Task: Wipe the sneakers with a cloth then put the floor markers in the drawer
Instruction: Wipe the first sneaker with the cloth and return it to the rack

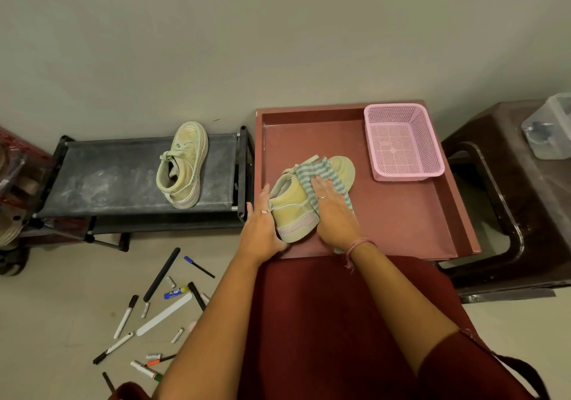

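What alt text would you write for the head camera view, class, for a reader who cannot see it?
A right hand presses a striped cloth on a sneaker in a red tray, steadied by the left hand. A second sneaker sits on a rack; markers litter the floor.

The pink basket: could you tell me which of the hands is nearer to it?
Right. The right hand presses the cloth just left of the pink basket; the left hand lies farther left, at the sneaker's heel.
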